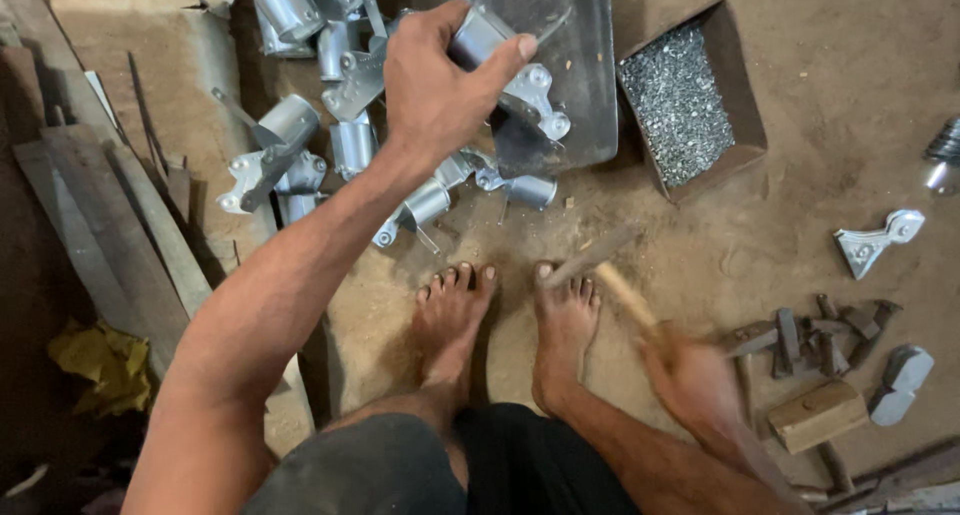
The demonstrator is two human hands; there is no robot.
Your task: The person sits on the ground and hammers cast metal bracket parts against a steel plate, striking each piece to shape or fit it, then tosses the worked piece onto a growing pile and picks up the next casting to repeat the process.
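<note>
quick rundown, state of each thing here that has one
left hand: closed around a metal tube piece, lifted above the pile
right hand: blurred, gripping a wooden-handled tool
pile of metal tube pieces: loose, heaped on the dirt floor
cardboard box: open, holding small metal bits
wooden block: lying flat on the floor
metal bracket: lying alone on the floor

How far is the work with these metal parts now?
Done, it seems: a pile of grey metal parts lies on the dirt floor. In hand: the left hand grips one part; the right hand, blurred, holds a wooden-handled tool. Left: a box of small fasteners, quite full.
</note>
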